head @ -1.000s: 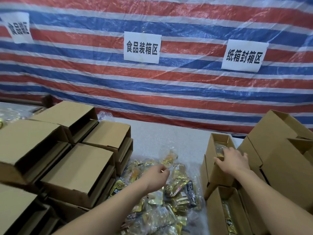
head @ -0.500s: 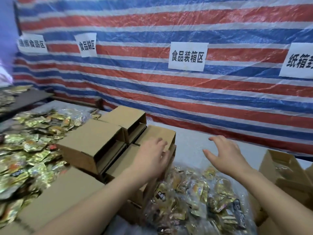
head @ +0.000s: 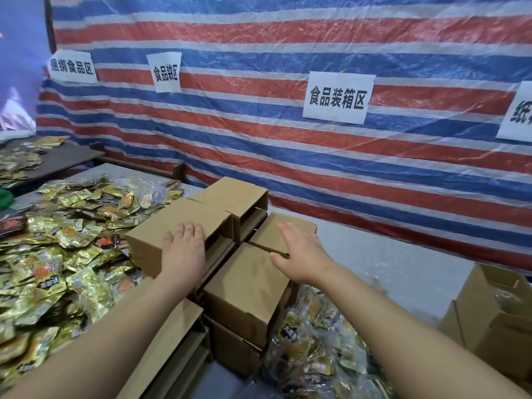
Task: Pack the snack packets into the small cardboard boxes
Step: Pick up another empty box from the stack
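- We see a cluster of small brown cardboard boxes (head: 244, 283) stacked in the middle of the grey table (head: 403, 263), most lying on their sides with flaps loose.
- Our left hand (head: 184, 249) rests flat on the top of the box (head: 172, 226) at ten o'clock in the cluster, fingers straight and slightly spread, gripping nothing.
- Our right hand (head: 299, 254) hovers over or touches the box (head: 285, 228) at one o'clock; its fingers are straight and apart, holding nothing. We cannot tell if it makes contact.
- A big heap of shiny gold foil snack packets (head: 57, 254) lies at nine o'clock of the boxes, touching them.
- A second heap of packets in clear plastic (head: 316, 355) sits at five o'clock.
- An open cardboard box (head: 495, 312) stands at three o'clock, well apart.
- A red, white and blue striped tarpaulin (head: 288, 139) hangs at twelve o'clock, carrying white paper signs (head: 338, 97).
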`<state>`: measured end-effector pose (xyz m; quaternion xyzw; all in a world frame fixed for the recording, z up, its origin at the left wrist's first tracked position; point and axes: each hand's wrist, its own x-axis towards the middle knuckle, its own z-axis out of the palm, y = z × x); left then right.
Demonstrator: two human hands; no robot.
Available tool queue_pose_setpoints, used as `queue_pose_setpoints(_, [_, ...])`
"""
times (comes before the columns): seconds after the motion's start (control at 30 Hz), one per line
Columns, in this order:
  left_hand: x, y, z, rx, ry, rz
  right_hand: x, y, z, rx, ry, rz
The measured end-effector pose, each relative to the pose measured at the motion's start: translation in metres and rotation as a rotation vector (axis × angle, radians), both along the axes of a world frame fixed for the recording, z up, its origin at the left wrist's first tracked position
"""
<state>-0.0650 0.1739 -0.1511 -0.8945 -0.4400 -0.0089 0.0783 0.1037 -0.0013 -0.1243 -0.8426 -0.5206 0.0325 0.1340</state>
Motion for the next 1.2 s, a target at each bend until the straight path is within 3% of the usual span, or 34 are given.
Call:
queue_pose_setpoints(0.23, [-0.02,-0.034,0.08,0.02,-0.101,-0.072,-0.006,0.002,0.032,0.101,0.048,0.004])
queue_pose_setpoints(0.37, [-0.029,-0.071,0.125,-0.116,-0.268,-0.199,-0.011,-0.014,0.076,0.253,0.163,0.052])
queue_pose_setpoints(0.53, [-0.007,-0.119,0.133,-0.341,-0.358,-0.44,-0.013,-0.073,0.107,0.026,0.03,0.045])
queue_pose_setpoints(0.73, [0.027,-0.192,0.079,-0.575,-0.387,-0.646,-0.023,-0.187,0.069,-0.088,-0.166,-0.177])
queue_pose_setpoints(0.97, [0.007,-0.261,-0.044,-0.797,-0.135,-0.809,-0.072,-0.284,-0.057,-0.279,0.076,-0.329])
queue_pose_setpoints(1.2, [-0.042,-0.281,-0.138,-0.94,0.003,-0.774,-0.137,-0.31,-0.156,-0.291,0.278,-0.373])
